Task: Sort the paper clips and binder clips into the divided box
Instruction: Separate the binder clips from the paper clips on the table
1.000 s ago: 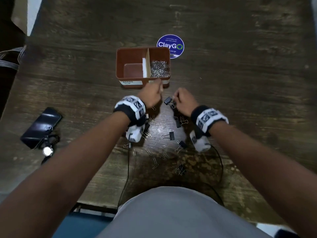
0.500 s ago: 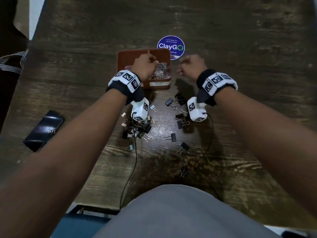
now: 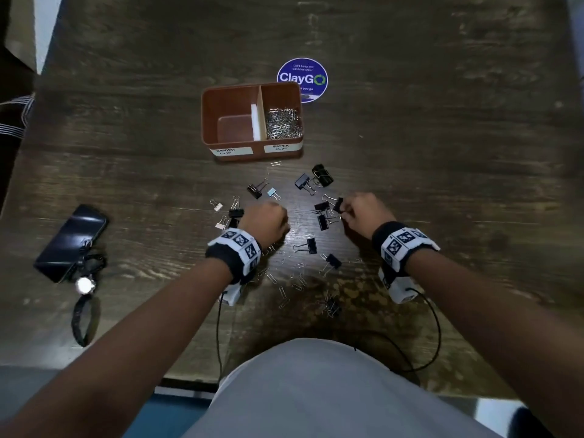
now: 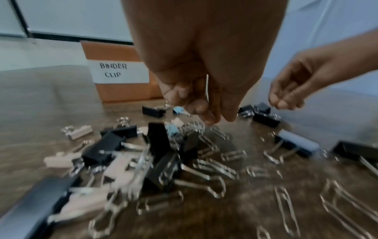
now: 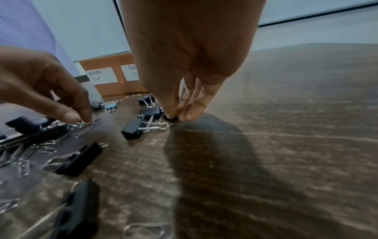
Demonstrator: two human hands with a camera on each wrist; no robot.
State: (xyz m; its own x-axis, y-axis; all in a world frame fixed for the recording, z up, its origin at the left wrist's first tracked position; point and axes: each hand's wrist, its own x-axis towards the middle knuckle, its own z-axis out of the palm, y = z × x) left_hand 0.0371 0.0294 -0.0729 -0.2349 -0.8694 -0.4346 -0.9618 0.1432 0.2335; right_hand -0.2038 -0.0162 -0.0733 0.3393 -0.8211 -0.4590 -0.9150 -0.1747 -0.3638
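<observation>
Right hand (image 3: 363,213) pinches a small black binder clip (image 3: 337,204) off the surface, left hand (image 3: 267,222) pinches a paper clip (image 4: 207,88) over the scatter short of the divided box (image 3: 251,121); both kinds look light, stiff, slippery, best nipped by fingertips.

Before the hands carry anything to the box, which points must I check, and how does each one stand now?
1. Right hand pinches a black binder clip: ok.
2. Left hand holds a paper clip: ok.
3. Binder clip compartment has room: ok, nothing in it.
4. Paper clip compartment has room: ok, partly filled.
5. Labels readable: ok.
6. Binder clip lifted off the table: not ok.
</observation>
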